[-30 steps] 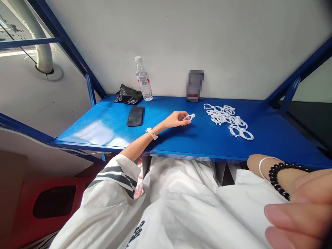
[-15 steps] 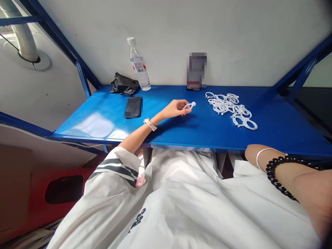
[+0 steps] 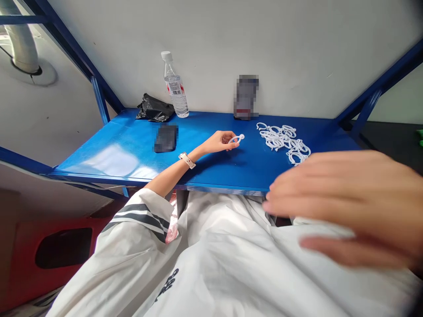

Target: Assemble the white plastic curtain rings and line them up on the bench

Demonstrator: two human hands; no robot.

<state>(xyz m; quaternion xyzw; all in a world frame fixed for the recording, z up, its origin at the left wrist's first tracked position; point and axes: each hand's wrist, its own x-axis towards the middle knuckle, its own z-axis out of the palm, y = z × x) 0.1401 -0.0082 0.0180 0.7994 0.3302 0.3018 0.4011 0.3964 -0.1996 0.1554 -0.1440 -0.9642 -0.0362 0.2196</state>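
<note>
To the left of the ring pile (image 3: 273,140), the left hand (image 3: 216,142) is pinching a white ring (image 3: 242,137) between its fingers, its knobbed end pointing toward the pile, while the blurred right hand (image 3: 357,193) is hovering nearer the wearer than the pile, thumb spread wide.

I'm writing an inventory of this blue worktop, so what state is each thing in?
Left hand: fingers closed on a white ring
White ring: held
Right hand: open, blurred, nothing visibly held
Loose white rings: heaped, overlapping
Bottle: capped, upright
Black bag: crumpled
Dark flat item: lying down, pixelated
Dark upright item: standing on end, pixelated
</note>
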